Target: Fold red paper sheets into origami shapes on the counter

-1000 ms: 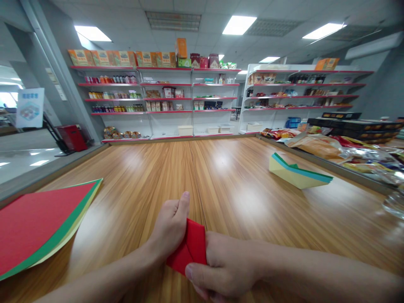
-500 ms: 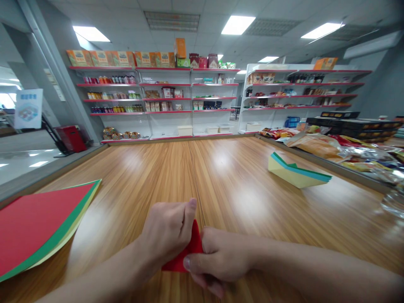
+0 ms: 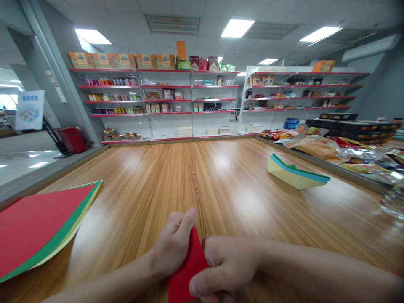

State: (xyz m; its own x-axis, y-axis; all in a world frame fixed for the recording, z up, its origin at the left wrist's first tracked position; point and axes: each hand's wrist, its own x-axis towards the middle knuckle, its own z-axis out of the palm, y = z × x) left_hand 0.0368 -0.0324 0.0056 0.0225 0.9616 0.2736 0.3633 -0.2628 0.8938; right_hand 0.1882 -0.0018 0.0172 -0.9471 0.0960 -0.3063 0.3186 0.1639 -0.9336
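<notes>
Pinching the folded red paper [image 3: 186, 269] between your left hand [image 3: 172, 246] and right hand [image 3: 224, 269], you keep all fingers pressed together on it near the table [image 3: 142, 189] edge.

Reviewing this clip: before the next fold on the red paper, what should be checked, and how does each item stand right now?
1. Left hand on the red folded paper: ok.
2. Right hand pinching it: ok.
3. Paper's lower edge in view: not ok, cut off by the frame.
4. Crease sharpness: cannot tell.
5. Stack of coloured sheets apart from the hands: ok.
6. Finished folded papers apart on the table: ok.
</notes>
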